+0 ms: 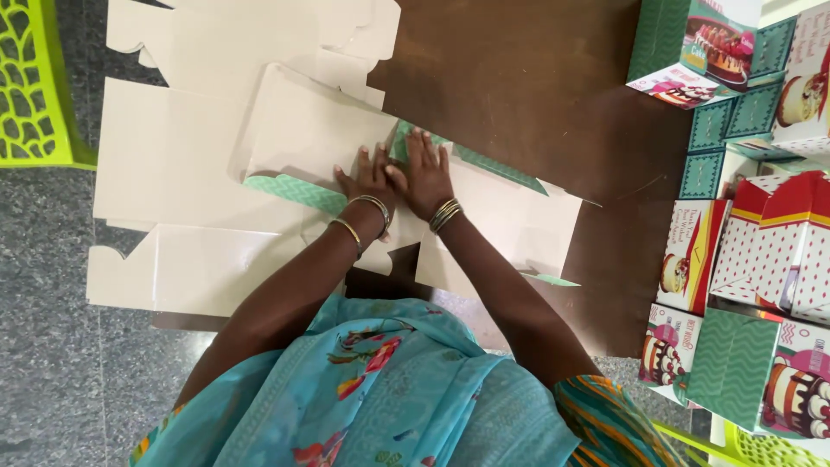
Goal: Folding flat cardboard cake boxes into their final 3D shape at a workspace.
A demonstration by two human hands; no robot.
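Hands: left hand [370, 177] and right hand [425, 173], side by side at mid-table, thumbs touching, both flat with fingers spread, palms pressing down; neither closes around anything.

Item under hands: flat cardboard box blank [311, 130], pale unprinted side up, lying directly beneath both palms and spreading out to the left, right and far side of them. Green zigzag-printed flaps [294, 192] turn up at its folded edges, one just left of the left hand, another running right from the right hand's fingertips.

Beneath it: further flat blanks [164, 156], stacked, overhanging the table's left edge.

Support: dark brown table [536, 86].

Right side, well apart from the hands: assembled cake boxes [761, 251], green, red and white, clustered.

Upper left: lime-green plastic chair [35, 86] on grey floor.

Wrists: metal bangles [445, 214] on both.
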